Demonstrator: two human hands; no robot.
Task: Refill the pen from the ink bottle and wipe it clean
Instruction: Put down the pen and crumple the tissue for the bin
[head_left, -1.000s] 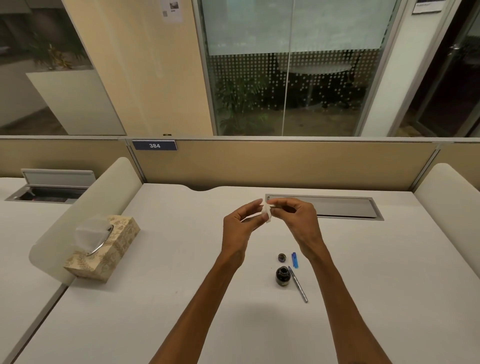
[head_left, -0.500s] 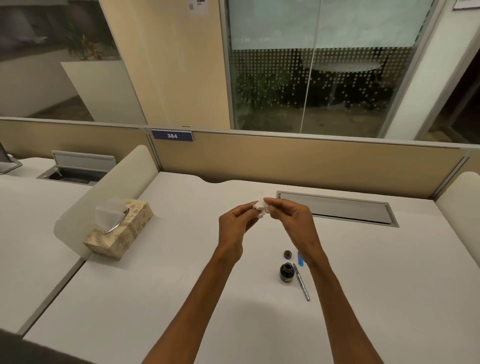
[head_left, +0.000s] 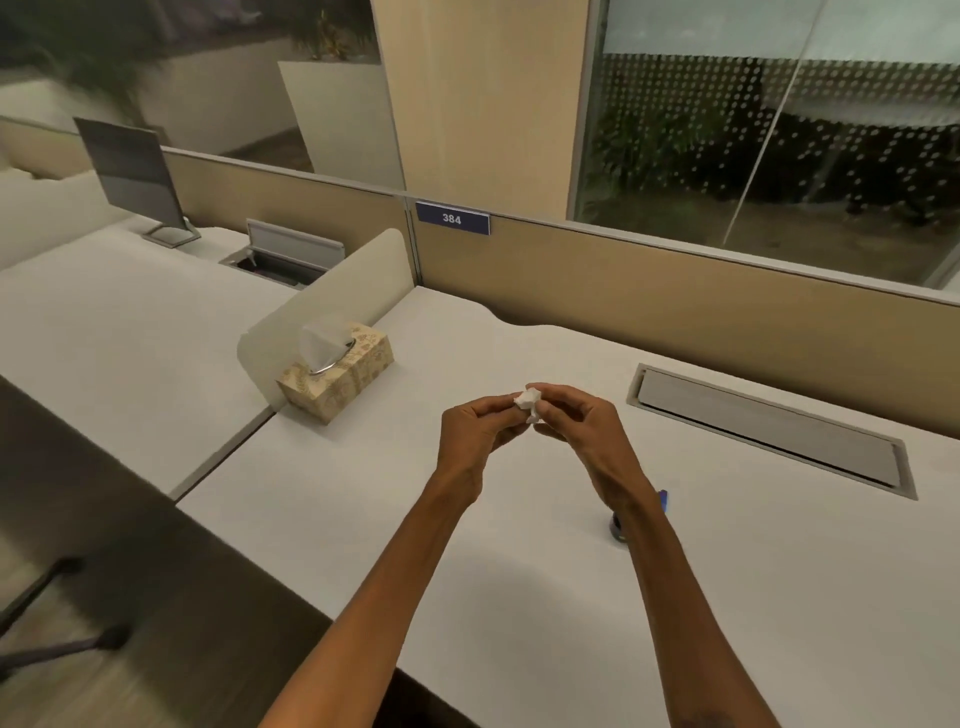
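A small crumpled white tissue (head_left: 527, 401) is pinched between the fingertips of my left hand (head_left: 470, 436) and my right hand (head_left: 582, 431), held above the white desk (head_left: 363, 493). Whether a pen part is wrapped inside the tissue I cannot tell. Behind my right forearm only a sliver of the dark ink bottle (head_left: 616, 527) shows on the desk, and a bit of a small blue object (head_left: 663, 500) peeks out beside the wrist. The pen body is hidden by the arm.
A patterned tissue box (head_left: 337, 379) with a tissue sticking up stands at the left against a low white divider (head_left: 311, 317). A grey cable flap (head_left: 769, 431) is set into the desk at the right. A beige partition runs along the back.
The view has swung to the left. My hands stay together and have scrunched the tissue tighter. The pen and most of the ink bottle have slipped behind my right forearm.
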